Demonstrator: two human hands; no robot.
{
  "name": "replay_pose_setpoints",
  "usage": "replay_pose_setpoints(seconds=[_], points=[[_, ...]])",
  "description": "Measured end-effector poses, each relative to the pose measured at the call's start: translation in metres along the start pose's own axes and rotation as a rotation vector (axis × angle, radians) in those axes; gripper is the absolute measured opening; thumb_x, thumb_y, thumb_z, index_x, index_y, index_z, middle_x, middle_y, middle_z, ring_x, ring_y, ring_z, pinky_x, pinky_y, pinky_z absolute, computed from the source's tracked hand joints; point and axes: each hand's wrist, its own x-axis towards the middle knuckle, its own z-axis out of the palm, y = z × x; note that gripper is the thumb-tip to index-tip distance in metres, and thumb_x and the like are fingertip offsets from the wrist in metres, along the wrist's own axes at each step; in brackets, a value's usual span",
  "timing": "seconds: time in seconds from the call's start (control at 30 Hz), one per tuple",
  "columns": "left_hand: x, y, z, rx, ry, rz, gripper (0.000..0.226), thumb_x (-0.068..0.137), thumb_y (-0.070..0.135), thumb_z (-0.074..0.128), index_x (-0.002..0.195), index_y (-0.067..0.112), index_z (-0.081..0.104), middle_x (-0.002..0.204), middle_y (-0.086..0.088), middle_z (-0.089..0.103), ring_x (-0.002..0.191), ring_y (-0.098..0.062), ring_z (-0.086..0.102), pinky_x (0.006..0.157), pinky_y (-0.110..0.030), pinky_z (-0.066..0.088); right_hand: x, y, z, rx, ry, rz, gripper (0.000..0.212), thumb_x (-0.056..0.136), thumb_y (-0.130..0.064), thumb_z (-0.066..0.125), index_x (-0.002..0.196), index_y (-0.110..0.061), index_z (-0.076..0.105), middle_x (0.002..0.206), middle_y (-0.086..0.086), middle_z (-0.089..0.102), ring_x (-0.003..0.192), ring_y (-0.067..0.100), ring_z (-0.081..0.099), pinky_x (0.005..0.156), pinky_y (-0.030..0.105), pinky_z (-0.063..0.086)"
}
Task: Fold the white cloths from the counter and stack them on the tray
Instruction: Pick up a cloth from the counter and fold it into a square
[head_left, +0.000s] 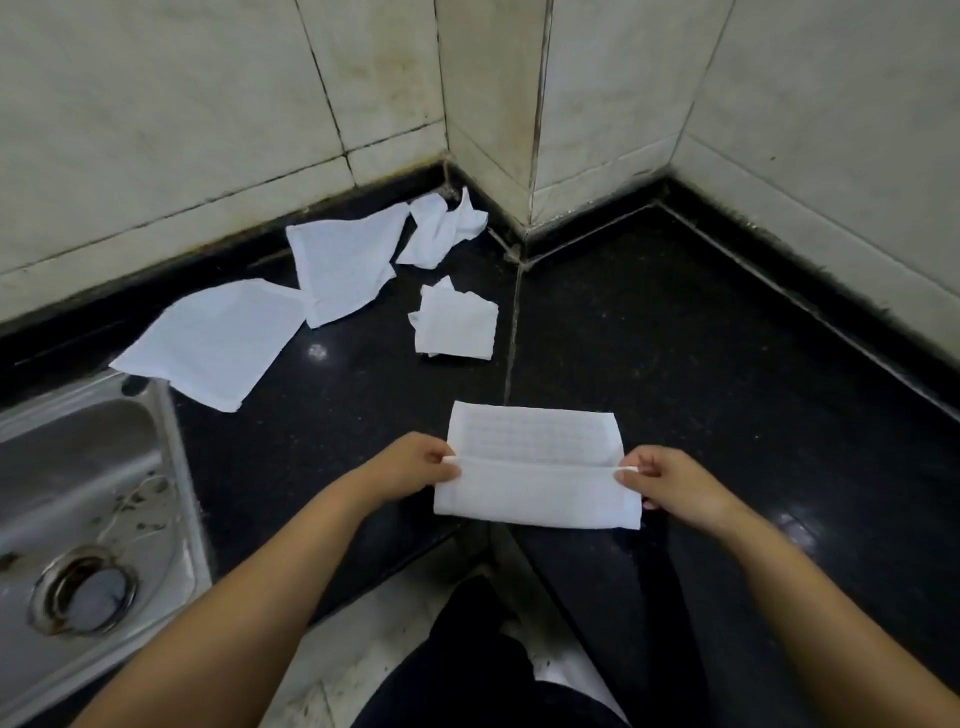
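Near the front edge of the black counter (675, 332) lies the white cloth (535, 467) being folded, flat, with its near half doubled over toward the far half. Left hand (415, 465) pinches the left end of the raised fold edge between thumb and fingers; right hand (662, 480) pinches the right end the same way. Both grips narrow, on cloth only.

Handling guess: thin, light, limp fabric, no stiffness, sags unless held at two points. Woven texture probably gives enough friction against the glossy stone, but it could slide or bunch if dragged. Not fragile. Best hold looks like the corners or ends of an edge, both hands, keeping it taut so edges line up.

Four more cloths wait well back: a flat cloth (213, 345) by the steel sink (78, 499), a second flat cloth (343, 267) touching it, a crumpled cloth (441, 228) in the tiled corner, a small bunched cloth (454, 325) in front. Tray not in view.
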Motion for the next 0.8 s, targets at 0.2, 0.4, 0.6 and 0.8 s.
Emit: replay_pose_setpoints(seconds=[0.2,0.4,0.6,0.8], points=[[0.043,0.019,-0.003,0.182,0.276,0.038,0.011,0.092,0.02,0.056,0.083,0.015,0.059,0.069,0.008,0.048,0.064,-0.006,0.045,0.056,-0.019,0.033,0.036,-0.027,0.003,-0.161,0.311,0.024,0.01,0.092,-0.022,0.054,0.084,-0.017,0.058,0.081,0.0,0.06,0.073,0.012,0.053,0.058,0.022,0.04],[0.069,0.015,0.001,0.258,0.373,0.025,0.015,0.093,0.022,0.05,0.091,0.012,0.061,0.087,-0.001,0.059,0.083,-0.018,0.057,0.082,-0.036,0.048,0.059,-0.031,0.015,-0.279,0.409,0.064,0.013,0.092,-0.019,0.048,0.087,-0.012,0.058,0.089,0.008,0.062,0.075,0.023,0.058,0.065,0.034,0.047],[0.073,0.015,0.011,0.528,0.505,0.118,0.016,0.094,0.022,0.048,0.108,0.015,0.051,0.109,-0.004,0.054,0.1,-0.02,0.051,0.085,-0.031,0.035,0.061,-0.026,0.019,-0.508,0.399,0.017,0.027,0.094,-0.02,0.049,0.12,-0.014,0.054,0.114,0.009,0.055,0.103,0.027,0.055,0.085,0.038,0.046],[0.054,0.06,0.065,0.752,0.172,0.599,0.036,0.096,0.028,0.039,0.128,0.012,0.046,0.129,-0.009,0.048,0.116,-0.025,0.045,0.096,-0.036,0.035,0.067,-0.033,-0.006,-0.54,0.231,0.101,0.008,0.089,-0.02,0.055,0.095,-0.016,0.056,0.109,0.006,0.049,0.102,0.024,0.05,0.083,0.036,0.047]])
